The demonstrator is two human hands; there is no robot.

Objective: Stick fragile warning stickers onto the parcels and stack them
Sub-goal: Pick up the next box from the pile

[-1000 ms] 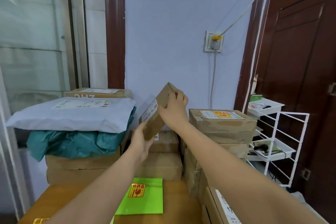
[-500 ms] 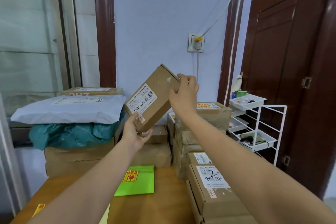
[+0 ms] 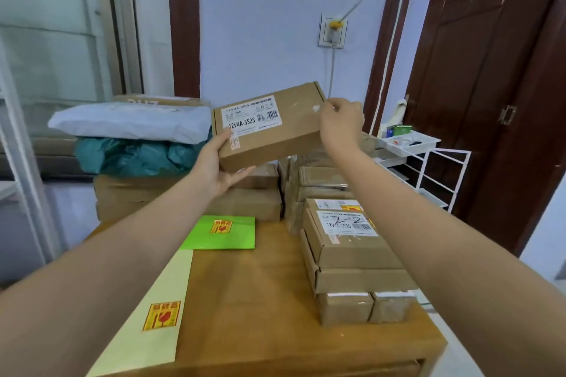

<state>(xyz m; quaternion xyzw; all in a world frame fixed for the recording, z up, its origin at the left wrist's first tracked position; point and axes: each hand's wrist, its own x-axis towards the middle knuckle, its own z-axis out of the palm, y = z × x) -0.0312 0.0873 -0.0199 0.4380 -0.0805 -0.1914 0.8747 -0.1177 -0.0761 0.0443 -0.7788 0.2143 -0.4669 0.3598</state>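
Both forearms are extended forward and raised. Left hand [image 3: 219,167]: palm up, thumb raised, grip closed. Right hand [image 3: 340,125]: fingers curled, grip closed.

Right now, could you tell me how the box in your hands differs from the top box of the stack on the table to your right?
The held box is in the air, tilted, gripped by the left hand and right hand; the top stack box lies flat on other boxes. The stack box's label bears handwritten marks, with a yellow sticker at its edge; the held box shows neither. Both are brown cardboard with white 12V4A labels.
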